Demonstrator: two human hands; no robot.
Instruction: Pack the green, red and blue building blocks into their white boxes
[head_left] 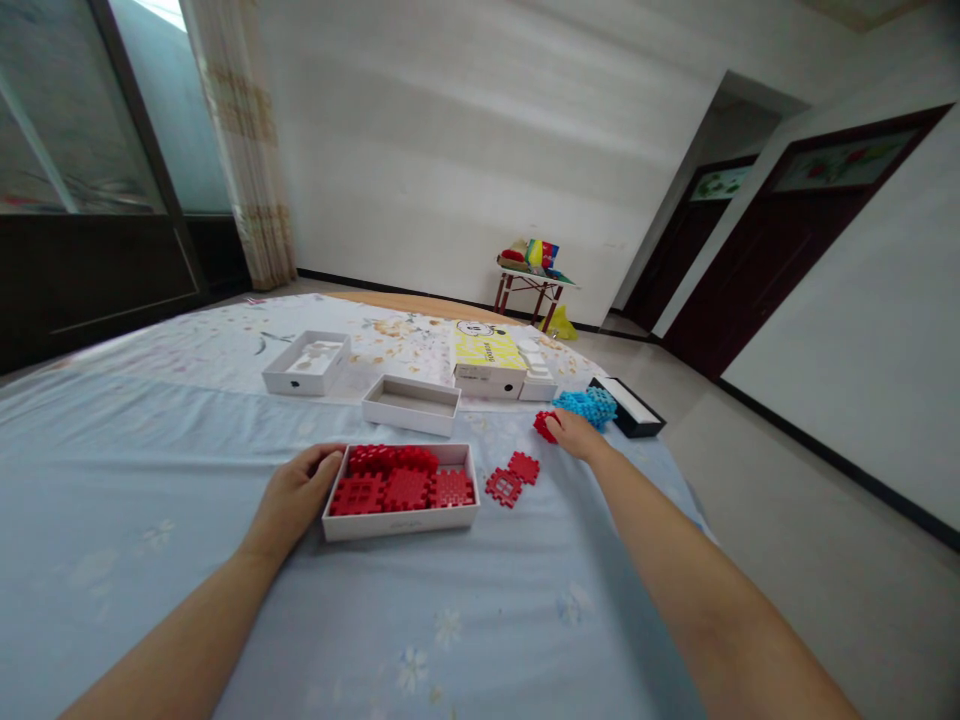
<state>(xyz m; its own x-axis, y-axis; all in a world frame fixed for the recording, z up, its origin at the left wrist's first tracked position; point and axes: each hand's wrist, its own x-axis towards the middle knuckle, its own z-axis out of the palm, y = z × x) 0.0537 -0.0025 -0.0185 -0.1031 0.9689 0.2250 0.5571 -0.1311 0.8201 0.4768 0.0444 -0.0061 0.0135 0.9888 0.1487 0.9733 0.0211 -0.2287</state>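
Observation:
A white box (405,524) holds red interlocking plastic tiles (407,490), some flat in front and a row standing behind. My left hand (300,490) grips its left end, thumb along the rim. Farther right, my right hand (576,436) is closed on a red interlocking tile (546,427); whether it holds more than one I cannot tell. Two loose red tiles (504,486) lie to the right of the box, one with a window pattern. A pile of blue interlocking tiles (589,407) sits just beyond my right hand.
An open white box (412,414) stands behind the filled one. Farther back are another white box (306,380) with an insert and a yellow-and-white carton (489,365). A black-edged box (637,425) lies near the right table edge. A small side table (536,272) stands by the wall.

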